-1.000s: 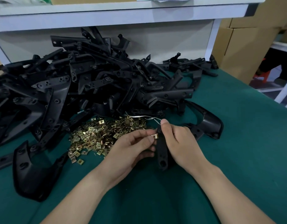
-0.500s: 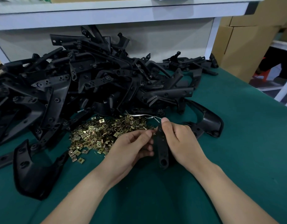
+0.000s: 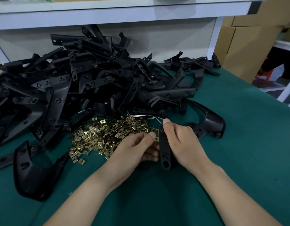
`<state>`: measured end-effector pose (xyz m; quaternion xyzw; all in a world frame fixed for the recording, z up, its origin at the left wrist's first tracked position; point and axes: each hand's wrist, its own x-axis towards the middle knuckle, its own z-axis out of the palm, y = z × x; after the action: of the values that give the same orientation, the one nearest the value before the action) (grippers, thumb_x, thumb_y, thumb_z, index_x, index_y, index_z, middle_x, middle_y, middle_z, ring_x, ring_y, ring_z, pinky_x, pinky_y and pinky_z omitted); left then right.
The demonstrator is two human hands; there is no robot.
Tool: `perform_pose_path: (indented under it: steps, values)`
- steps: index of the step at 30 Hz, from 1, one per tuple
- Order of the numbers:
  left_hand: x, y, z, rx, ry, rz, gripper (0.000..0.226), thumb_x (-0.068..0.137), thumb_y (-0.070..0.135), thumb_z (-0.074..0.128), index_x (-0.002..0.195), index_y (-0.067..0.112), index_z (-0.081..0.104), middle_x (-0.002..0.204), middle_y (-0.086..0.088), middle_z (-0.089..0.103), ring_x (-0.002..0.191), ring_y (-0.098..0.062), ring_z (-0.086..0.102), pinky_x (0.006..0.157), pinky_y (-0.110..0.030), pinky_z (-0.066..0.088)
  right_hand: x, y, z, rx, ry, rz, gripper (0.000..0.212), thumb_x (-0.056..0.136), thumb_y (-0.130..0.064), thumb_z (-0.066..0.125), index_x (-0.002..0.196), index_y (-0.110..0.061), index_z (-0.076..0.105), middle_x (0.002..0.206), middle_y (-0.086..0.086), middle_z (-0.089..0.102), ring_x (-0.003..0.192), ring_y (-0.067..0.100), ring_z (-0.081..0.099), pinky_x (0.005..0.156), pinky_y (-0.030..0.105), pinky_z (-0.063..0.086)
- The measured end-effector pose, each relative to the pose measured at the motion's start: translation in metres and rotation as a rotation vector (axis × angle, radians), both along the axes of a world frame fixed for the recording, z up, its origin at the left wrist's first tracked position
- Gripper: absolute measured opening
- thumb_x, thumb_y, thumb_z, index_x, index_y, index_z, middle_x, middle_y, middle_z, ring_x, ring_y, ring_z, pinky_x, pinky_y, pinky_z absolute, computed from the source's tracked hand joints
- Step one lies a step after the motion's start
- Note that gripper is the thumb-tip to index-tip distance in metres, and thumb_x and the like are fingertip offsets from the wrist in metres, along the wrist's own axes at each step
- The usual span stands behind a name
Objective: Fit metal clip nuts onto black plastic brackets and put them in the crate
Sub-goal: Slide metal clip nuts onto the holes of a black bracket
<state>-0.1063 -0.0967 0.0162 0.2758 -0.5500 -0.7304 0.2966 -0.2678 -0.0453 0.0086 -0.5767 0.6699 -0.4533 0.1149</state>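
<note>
Right hand (image 3: 181,141) is gripping a black bracket (image 3: 164,154); left hand (image 3: 137,147) is pinching a clip nut (image 3: 156,139) against it. Cardboard boxes (image 3: 248,46) are standing far right, contents hidden.

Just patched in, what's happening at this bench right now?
The right hand grips a black bracket at the green table. The left hand pinches a clip nut against the bracket's edge. A pile of loose clip nuts lies to the left, a heap of brackets behind. No crate shows.

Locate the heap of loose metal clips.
Head view, left of centre on the green table: the clip heap lies just before the black bracket pile, with the left hand at its right edge.
</note>
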Motion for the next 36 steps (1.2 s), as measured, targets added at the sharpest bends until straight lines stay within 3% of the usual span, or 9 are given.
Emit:
perform_pose_path:
  steps: [9, 20, 27, 36]
  values:
    - [-0.0012, -0.0017, -0.0026, 0.012, 0.014, 0.005, 0.031, 0.090, 0.036, 0.060, 0.087, 0.009, 0.076, 0.085, -0.013, 0.069, 0.070, -0.017, 0.062, 0.067, -0.027, 0.056, 0.0005, -0.0003, 0.0003, -0.002, -0.008, 0.006, 0.059, 0.100, -0.056, 0.029, 0.061, -0.014, 0.039, 0.058, 0.010, 0.051, 0.049, 0.018, 0.045, 0.053, 0.027, 0.031]
    - [0.0011, 0.0007, -0.0009, -0.028, 0.003, -0.026, 0.049, 0.092, 0.036, 0.059, 0.101, -0.011, 0.065, 0.090, -0.013, 0.069, 0.073, -0.018, 0.062, 0.070, -0.027, 0.056, 0.0012, 0.0005, 0.0010, -0.015, -0.005, -0.002, 0.053, 0.103, -0.051, 0.030, 0.059, -0.022, 0.038, 0.057, 0.005, 0.053, 0.050, 0.019, 0.048, 0.054, 0.034, 0.037]
    - [0.0006, 0.0017, -0.0010, -0.057, -0.008, -0.016, 0.041, 0.094, 0.037, 0.055, 0.097, -0.003, 0.064, 0.081, -0.009, 0.066, 0.071, -0.018, 0.061, 0.069, -0.027, 0.055, 0.0022, 0.0010, 0.0031, 0.002, 0.018, 0.014, 0.055, 0.103, -0.050, 0.029, 0.063, -0.014, 0.039, 0.055, 0.009, 0.051, 0.051, 0.022, 0.047, 0.054, 0.037, 0.039]
    - [0.0035, 0.0001, 0.0025, -0.087, -0.067, -0.070, 0.030, 0.092, 0.034, 0.058, 0.086, 0.005, 0.062, 0.077, -0.006, 0.065, 0.067, -0.014, 0.059, 0.065, -0.024, 0.053, 0.0027, 0.0026, 0.0057, 0.018, 0.044, 0.027, 0.053, 0.108, -0.041, 0.034, 0.060, -0.019, 0.037, 0.053, 0.006, 0.049, 0.052, 0.021, 0.047, 0.056, 0.039, 0.037]
